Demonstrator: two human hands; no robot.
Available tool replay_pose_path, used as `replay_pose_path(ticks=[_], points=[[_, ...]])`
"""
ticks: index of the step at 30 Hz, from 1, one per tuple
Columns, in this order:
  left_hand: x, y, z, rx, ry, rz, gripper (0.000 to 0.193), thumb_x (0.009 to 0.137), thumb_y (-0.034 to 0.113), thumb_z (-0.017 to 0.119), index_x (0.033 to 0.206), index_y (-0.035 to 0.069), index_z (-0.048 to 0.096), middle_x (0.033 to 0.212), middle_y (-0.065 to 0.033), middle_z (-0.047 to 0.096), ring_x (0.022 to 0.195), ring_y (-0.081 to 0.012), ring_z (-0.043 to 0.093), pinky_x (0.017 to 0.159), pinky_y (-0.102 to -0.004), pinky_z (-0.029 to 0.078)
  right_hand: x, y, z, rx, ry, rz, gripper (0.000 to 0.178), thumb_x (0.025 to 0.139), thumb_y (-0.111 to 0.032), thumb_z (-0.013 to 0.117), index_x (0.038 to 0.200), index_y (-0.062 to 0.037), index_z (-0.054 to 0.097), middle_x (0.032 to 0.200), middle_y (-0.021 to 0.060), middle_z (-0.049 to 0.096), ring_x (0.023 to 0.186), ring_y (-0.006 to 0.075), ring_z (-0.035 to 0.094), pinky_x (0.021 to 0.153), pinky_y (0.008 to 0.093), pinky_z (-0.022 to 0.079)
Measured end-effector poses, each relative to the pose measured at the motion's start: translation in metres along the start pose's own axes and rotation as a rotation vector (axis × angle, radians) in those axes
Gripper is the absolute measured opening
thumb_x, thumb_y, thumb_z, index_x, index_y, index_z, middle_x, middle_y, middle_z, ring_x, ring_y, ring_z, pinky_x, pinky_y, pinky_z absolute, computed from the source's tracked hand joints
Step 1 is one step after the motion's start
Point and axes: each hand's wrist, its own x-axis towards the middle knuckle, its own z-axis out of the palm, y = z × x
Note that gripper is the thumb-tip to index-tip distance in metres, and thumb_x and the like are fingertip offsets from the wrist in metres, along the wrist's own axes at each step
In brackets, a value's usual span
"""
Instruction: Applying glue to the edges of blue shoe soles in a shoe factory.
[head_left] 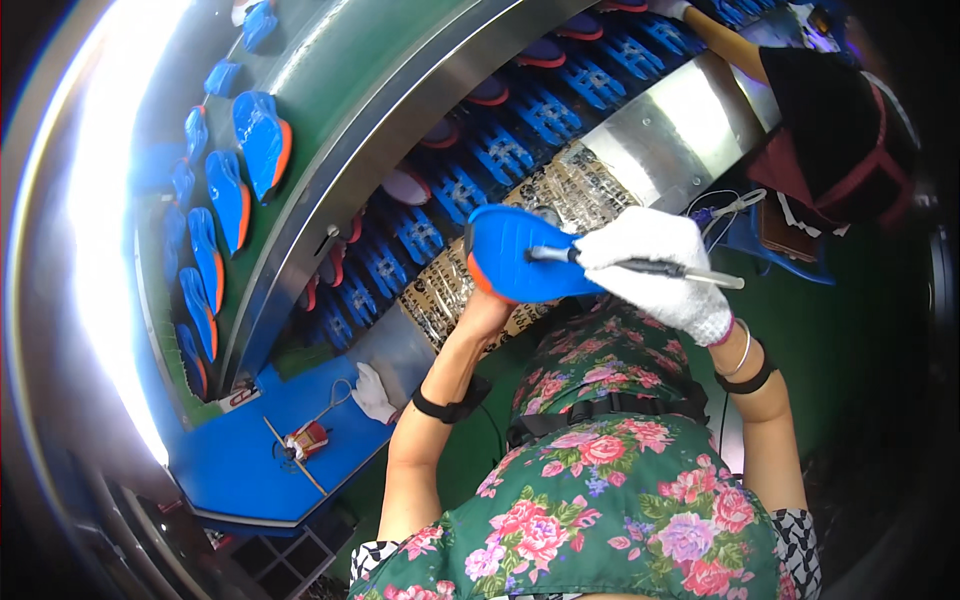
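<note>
My bare left hand (487, 312) grips a blue shoe sole (505, 245) with an orange edge, held up in front of my body. Its fingers are mostly hidden beneath the sole. In a white knitted glove, my right hand (650, 262) is closed around a brush (720, 279) with a pale handle end. The dark brush tip lies at the sole's blue face and seems to touch it. Part of the sole is covered by the gloved hand.
A green conveyor (345, 60) at left carries several blue soles (228, 195). Beside its metal edge runs a rack of blue holders (500, 150). On a blue table (225, 470) lie a white glove (372, 392) and a small red container (306, 440). Another person (830, 130) works at upper right.
</note>
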Motion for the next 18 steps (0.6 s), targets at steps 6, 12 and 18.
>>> replay_pose_path(ticks=[6,12,18], points=[[-0.008,0.007,0.013,-0.864,0.084,-0.229,0.050,0.106,0.034,0.055,0.149,0.009,0.047,0.142,-0.0132,0.059,0.121,-0.0290,0.064,0.095,-0.0483,0.059,-0.010,-0.003,0.005,-0.144,0.046,-0.179,0.020,0.080,-0.002,0.081,0.099,-0.0041,0.077,0.096,0.0123,0.076,0.088,0.0277,0.073,0.081,0.0379,0.058],[-0.005,0.026,0.014,-1.440,-0.250,0.034,0.071,0.099,0.060,0.055,0.143,0.004,0.055,0.135,-0.0202,0.065,0.122,-0.0384,0.063,0.106,-0.0550,0.051,-0.007,-0.014,0.008,-0.184,0.059,-0.247,0.023,0.080,-0.001,0.080,0.103,-0.0027,0.077,0.097,0.0125,0.076,0.087,0.0277,0.073,0.078,0.0377,0.058],[0.002,0.024,0.031,-1.390,-0.420,0.053,0.096,0.083,0.054,0.071,0.155,0.000,0.037,0.155,-0.0258,0.044,0.137,-0.0408,0.050,0.114,-0.0544,0.043,-0.002,-0.022,0.005,-0.233,0.094,-0.231,0.023,0.078,-0.002,0.081,0.100,-0.0040,0.077,0.097,0.0111,0.076,0.086,0.0271,0.073,0.077,0.0372,0.058]])
